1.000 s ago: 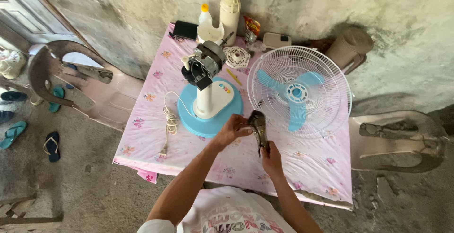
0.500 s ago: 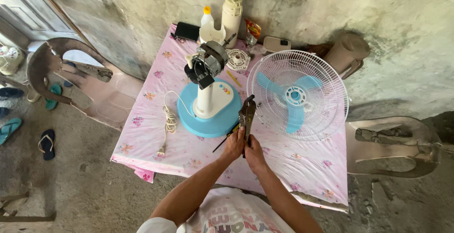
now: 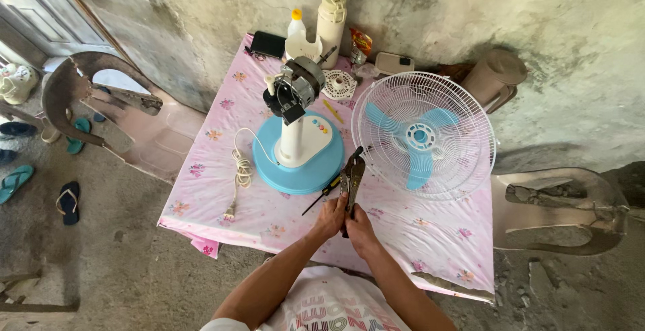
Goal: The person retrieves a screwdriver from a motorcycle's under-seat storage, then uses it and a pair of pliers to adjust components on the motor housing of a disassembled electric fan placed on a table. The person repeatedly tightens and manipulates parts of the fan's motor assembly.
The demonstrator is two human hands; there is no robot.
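At frame centre, the blue fan base [image 3: 299,159] is standing on the pink-clothed table [image 3: 215,190]. Just below it, the left hand [image 3: 329,217] is gripping a screwdriver [image 3: 321,194], while the right hand [image 3: 359,227] is clasping pliers [image 3: 351,180]. The fan cage [image 3: 423,136] is lying right of them.

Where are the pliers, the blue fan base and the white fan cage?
Dark metal pliers [image 3: 352,178]: head view, on the joint above both hands.
Round light-blue fan base [image 3: 290,175]: head view, on its front rim.
White wire fan cage [image 3: 463,170]: head view, on its lower right grille.
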